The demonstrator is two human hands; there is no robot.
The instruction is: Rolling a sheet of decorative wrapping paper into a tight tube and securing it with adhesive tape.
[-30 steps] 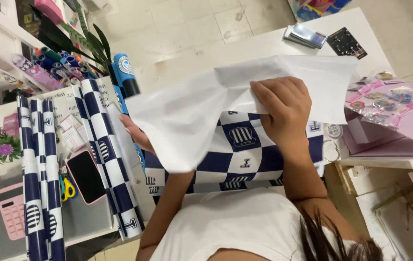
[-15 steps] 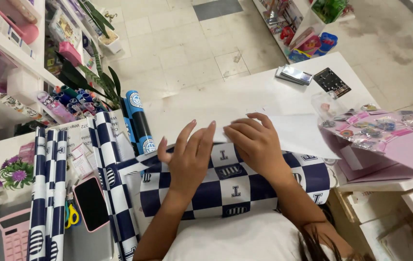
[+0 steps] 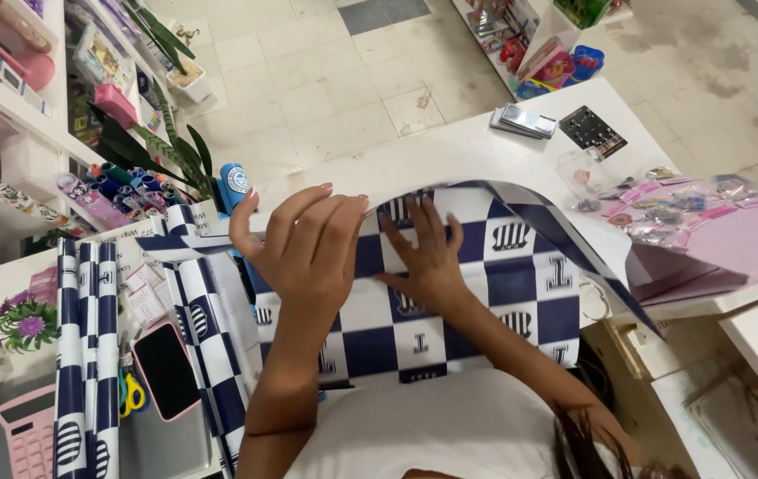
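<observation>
Both hands now lie further up the frame than half a second ago, and the checked sheet's far edge has lifted off the white desk [image 3: 450, 151] and curls back toward the person.

Largest thing in play is the navy-and-white checked wrapping paper [image 3: 521, 275], spread across the centre of the frame with its upper right edge arching up in a loose fold. The left hand [image 3: 308, 244] lies flat with fingers together just left of centre, pressing the paper's upper edge; it grips nothing. The right hand [image 3: 428, 253] lies just beside it, fingers spread wide, also pressing flat with nothing held.

The risk, as I judge it, is a crooked crease: that raised right edge is unsupported and could fold down skewed or wrinkle if pressure comes only from the centre. The small pink items and clear packet [image 3: 672, 208] at right sit near the swinging edge and could be swept aside. At lower left the pink-cased phone [image 3: 166, 371] lies well apart.
</observation>
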